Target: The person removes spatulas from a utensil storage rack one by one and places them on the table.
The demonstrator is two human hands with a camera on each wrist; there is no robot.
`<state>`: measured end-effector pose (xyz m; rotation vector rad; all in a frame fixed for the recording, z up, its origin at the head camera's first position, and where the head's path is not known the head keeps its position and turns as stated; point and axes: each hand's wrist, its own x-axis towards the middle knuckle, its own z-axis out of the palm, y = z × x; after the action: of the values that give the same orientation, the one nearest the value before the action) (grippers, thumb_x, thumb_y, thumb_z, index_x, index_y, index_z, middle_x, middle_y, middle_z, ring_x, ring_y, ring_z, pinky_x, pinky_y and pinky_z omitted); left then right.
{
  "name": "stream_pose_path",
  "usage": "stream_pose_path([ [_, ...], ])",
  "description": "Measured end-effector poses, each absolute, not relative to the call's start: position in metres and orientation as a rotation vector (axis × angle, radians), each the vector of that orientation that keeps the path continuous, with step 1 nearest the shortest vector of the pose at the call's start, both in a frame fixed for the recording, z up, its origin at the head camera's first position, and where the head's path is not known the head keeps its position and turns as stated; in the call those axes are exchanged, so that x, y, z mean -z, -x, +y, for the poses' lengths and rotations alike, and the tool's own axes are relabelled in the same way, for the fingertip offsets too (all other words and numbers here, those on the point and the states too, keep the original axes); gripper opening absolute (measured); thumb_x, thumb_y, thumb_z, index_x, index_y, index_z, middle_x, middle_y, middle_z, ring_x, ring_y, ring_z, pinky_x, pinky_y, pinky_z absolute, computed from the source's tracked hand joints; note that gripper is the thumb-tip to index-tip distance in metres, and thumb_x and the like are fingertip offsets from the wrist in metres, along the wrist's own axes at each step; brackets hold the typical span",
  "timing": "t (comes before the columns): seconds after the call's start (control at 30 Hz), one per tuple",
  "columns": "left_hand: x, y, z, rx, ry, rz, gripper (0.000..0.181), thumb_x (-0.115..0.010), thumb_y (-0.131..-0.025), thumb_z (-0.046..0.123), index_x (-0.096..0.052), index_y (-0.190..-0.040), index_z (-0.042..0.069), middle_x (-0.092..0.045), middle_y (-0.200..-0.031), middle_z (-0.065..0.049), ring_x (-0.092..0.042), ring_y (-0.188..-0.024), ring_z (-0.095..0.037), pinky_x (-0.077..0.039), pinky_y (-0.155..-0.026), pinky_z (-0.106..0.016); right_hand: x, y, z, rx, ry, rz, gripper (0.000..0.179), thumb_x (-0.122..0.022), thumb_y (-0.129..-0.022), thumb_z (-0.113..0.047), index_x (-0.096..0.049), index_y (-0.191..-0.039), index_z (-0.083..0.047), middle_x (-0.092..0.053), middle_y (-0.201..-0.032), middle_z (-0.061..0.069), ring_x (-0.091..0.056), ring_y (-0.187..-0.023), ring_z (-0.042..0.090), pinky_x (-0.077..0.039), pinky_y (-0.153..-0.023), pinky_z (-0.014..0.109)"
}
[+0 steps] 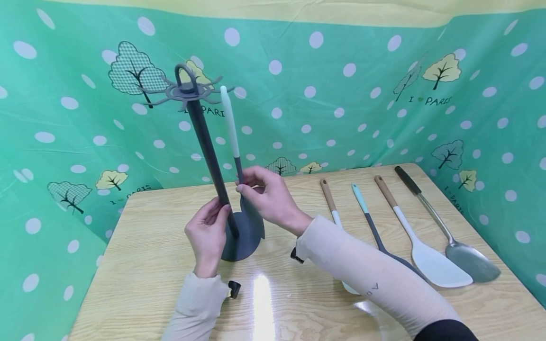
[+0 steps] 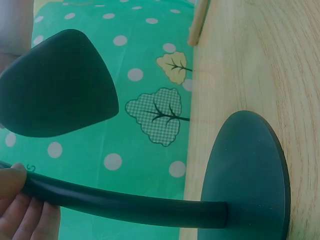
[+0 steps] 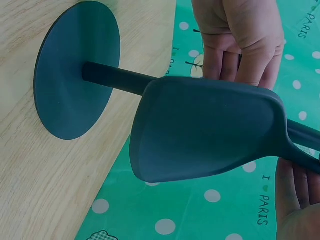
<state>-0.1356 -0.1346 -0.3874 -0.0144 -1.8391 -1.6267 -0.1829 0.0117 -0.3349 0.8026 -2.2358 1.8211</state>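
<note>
A dark grey utensil rack stands on the table, with a round base [image 1: 241, 248], an upright pole [image 1: 207, 151] and a ring of hooks [image 1: 187, 92] on top. My left hand [image 1: 209, 232] grips the pole low down, fingers and thumb round it. My right hand [image 1: 273, 196] pinches a spatula [image 1: 230, 125] at its dark neck. The spatula is upright, its pale mint handle up and its broad dark head [image 3: 210, 130] down beside the pole. In the head view the handle's tip overlaps one hook; the right fingers and sleeve partly cover the head.
On the table's right lie a white utensil with a wooden handle [image 1: 327, 194], a mint-handled dark utensil [image 1: 375, 232], a white spatula [image 1: 439, 265] and a metal spatula [image 1: 473, 260]. A green dotted cloth [image 1: 294, 147] hangs behind the table [image 1: 153, 265].
</note>
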Motion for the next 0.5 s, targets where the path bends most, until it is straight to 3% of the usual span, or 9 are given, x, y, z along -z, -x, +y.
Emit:
stream_pose_path([
  [0.27, 0.3905, 0.1374, -0.1351, 1.629, 0.014, -1.835, 0.026, -0.073, -0.081, -0.005, -0.070, -0.106, -0.007, -0.069, -0.096, -0.024, -0.070, -0.083, -0.019, -0.055, -0.075, -0.019, 0.3345, 0.1803, 0.0112, -1.801, -0.781, -2.249, 0.017, -0.065, -0.091, -0.007, -0.065, -0.108, -0.006, -0.068, -0.096, 0.006, -0.064, -0.088, 0.014, -0.056, -0.075, 0.027],
  [0.5, 0.3921, 0.1385, -0.1356, 1.620, 0.013, -1.840, 0.026, -0.073, -0.081, -0.004, -0.070, -0.106, -0.006, -0.069, -0.097, -0.024, -0.070, -0.083, -0.019, -0.055, -0.075, -0.017, 0.3317, 0.1780, 0.0097, -1.807, -0.781, -2.243, 0.017, -0.064, -0.090, -0.003, -0.065, -0.107, -0.002, -0.068, -0.097, 0.011, -0.065, -0.089, 0.020, -0.056, -0.077, 0.029],
])
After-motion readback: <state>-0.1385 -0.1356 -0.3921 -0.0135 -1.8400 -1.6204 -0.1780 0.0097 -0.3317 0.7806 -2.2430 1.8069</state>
